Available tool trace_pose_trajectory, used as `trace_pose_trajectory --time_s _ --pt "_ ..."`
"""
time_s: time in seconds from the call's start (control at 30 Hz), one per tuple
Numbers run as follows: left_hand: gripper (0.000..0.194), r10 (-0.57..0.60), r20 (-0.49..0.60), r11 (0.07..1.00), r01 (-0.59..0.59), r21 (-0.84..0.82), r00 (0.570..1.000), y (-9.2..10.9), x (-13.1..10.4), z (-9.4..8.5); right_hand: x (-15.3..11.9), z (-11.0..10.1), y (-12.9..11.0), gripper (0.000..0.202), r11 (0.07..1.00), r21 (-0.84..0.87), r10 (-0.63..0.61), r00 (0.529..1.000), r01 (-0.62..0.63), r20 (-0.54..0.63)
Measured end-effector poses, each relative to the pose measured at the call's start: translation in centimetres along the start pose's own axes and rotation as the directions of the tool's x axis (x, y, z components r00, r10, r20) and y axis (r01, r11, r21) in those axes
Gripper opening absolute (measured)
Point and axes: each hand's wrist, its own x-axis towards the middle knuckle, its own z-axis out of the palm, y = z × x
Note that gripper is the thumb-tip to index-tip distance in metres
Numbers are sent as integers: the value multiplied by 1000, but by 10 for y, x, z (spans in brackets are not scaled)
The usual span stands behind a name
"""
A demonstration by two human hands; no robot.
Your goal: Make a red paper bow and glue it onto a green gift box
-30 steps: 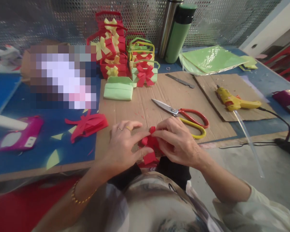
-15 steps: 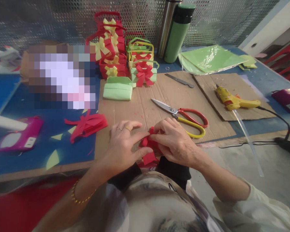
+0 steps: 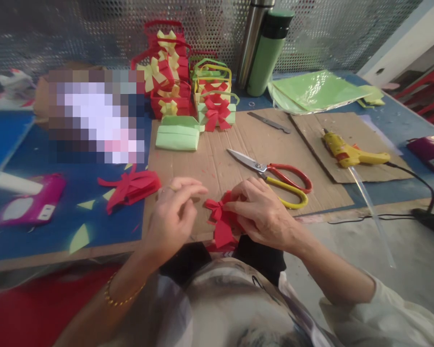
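Note:
A red paper bow (image 3: 220, 217) is at the front edge of the cardboard mat (image 3: 213, 166). My right hand (image 3: 262, 209) pinches it from the right, thumb and fingertips at its knot. To the left of the bow, my left hand (image 3: 175, 209) hovers apart from it with nothing in it, thumb and fingers spread. Scissors (image 3: 260, 166) with red and yellow handles lie just beyond my right hand. More red paper bows (image 3: 132, 185) lie in a pile left of my left hand.
Small red boxes (image 3: 159, 106) and green boxes (image 3: 177, 135) with bows stand at the back. A yellow glue gun (image 3: 350, 152) rests on cardboard at right, its cord trailing off. Behind are a green bottle (image 3: 265, 60), a grey blade (image 3: 269, 122) and green sheets (image 3: 318, 91).
My left hand has let go of the red bow and moved left, leaving more of the bow in view. My right hand has stayed on it.

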Motion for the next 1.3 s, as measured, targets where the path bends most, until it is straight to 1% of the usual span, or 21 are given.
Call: trace_pose_trajectory --time_s 0.1,0.2,0.33,0.53,0.7,0.93,1.13,1.23,1.3 --pt "35 15 21 1000 -15 6 1000 0 -1 0 0 0 0 32 1000 6 1 1000 -1 -4" --pt "36 37 73 999 -40 31 997 1 0 0 0 1 0 32 1000 1 4 1000 -4 -10" --pt "39 88 132 990 -101 94 987 2 0 3 0 0 0 32 1000 5 -5 1000 6 -7" --pt "34 123 180 978 -150 146 976 1 0 7 0 0 0 33 1000 13 -8 1000 8 -13" --pt "32 118 225 970 -161 181 967 -2 -1 8 -1 1 0 32 1000 4 -10 1000 10 -10" --pt "32 136 241 957 -190 218 961 -4 -2 9 -2 1 1 30 999 -23 -27 999 26 -32" --pt "35 107 245 962 -162 219 964 -3 -2 10 -1 1 0 30 998 -36 -57 997 55 -59" --pt "34 103 236 966 -154 207 966 -2 -1 10 -3 -2 0 28 996 15 -91 989 93 -117" --pt "32 92 243 970 -142 198 966 -1 -1 10 -7 -8 -1 28 993 69 -83 982 96 -169"
